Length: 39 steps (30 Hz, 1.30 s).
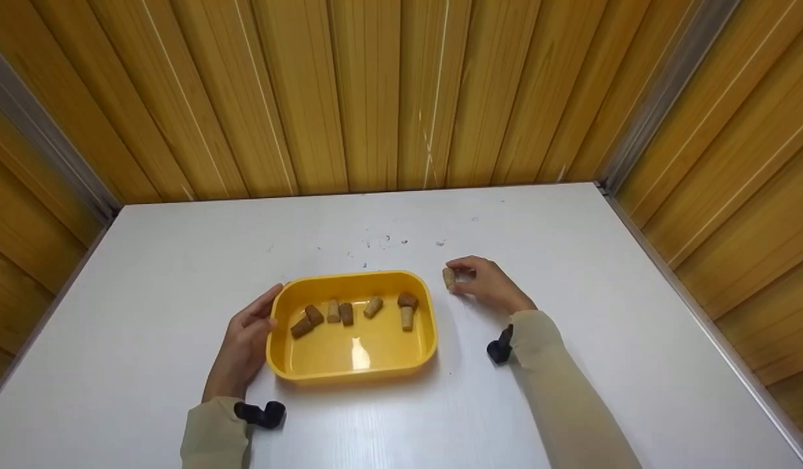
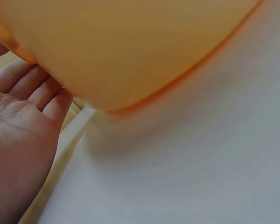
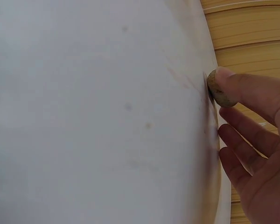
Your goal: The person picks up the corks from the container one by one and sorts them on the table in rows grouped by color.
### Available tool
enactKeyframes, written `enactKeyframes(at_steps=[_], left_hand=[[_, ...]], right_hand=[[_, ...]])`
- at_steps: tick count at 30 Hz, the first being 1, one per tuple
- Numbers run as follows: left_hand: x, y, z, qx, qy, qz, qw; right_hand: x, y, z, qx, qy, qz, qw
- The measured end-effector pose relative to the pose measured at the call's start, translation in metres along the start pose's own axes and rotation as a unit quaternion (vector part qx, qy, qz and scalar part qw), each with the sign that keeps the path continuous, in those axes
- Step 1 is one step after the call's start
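Note:
My left hand [image 1: 244, 345] grips the left side of a yellow plastic tray [image 1: 352, 376], thumb at the rim and fingers along the outer wall. In the left wrist view the fingers [image 2: 53, 95] lie against the underside of the tray [image 2: 144, 42]. Several tapered cork stoppers, some light like this cork [image 1: 373, 307] and some dark brown like this one [image 1: 302, 327], lie loose inside it. To the right of the tray, my right hand [image 1: 493, 284] pinches a light cork [image 1: 448, 277] between thumb and fingertips, at the white tabletop. That cork [image 3: 220, 89] also shows in the right wrist view.
A white table [image 1: 180, 273] carries the tray, with small dark marks [image 1: 386, 239] on its surface behind it. Wood-patterned panels [image 1: 369, 98] rise along the back and sides. Black wrist-worn devices [image 1: 264, 414] sit on both sleeves.

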<state>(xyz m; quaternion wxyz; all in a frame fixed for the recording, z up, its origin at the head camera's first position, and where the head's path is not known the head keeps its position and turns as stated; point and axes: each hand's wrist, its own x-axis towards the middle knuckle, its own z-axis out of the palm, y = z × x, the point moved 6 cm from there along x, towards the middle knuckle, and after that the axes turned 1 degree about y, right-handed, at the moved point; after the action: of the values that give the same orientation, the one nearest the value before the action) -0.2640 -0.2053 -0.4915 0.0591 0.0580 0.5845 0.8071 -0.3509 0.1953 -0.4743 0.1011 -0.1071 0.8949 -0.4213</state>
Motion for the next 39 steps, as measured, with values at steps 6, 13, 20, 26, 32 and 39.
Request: enactKeyframes(at_steps=[6, 13, 20, 26, 32, 39], left_hand=[[0.000, 0.000, 0.000, 0.006, -0.003, -0.007, 1.0000], [0.001, -0.001, -0.002, 0.002, 0.002, 0.002, 1.0000], [0.000, -0.001, -0.002, 0.005, -0.002, 0.002, 1.0000], [-0.001, 0.000, -0.001, 0.001, 0.002, 0.008, 1.0000], [-0.001, 0.001, 0.001, 0.003, 0.000, 0.015, 0.9999], [-0.001, 0.000, -0.001, 0.002, 0.007, 0.006, 1.0000]], right_hand=[[-0.001, -0.002, 0.000, -0.003, -0.002, -0.003, 1.0000], [0.000, -0.003, -0.001, -0.008, -0.007, -0.004, 0.9999], [0.000, -0.006, -0.005, -0.007, -0.002, -0.010, 0.9999], [0.000, -0.013, -0.009, -0.011, -0.004, -0.006, 0.9999], [0.000, -0.028, -0.018, -0.032, -0.001, -0.010, 0.9994], [-0.006, -0.059, -0.022, -0.034, 0.009, -0.055, 0.9978]])
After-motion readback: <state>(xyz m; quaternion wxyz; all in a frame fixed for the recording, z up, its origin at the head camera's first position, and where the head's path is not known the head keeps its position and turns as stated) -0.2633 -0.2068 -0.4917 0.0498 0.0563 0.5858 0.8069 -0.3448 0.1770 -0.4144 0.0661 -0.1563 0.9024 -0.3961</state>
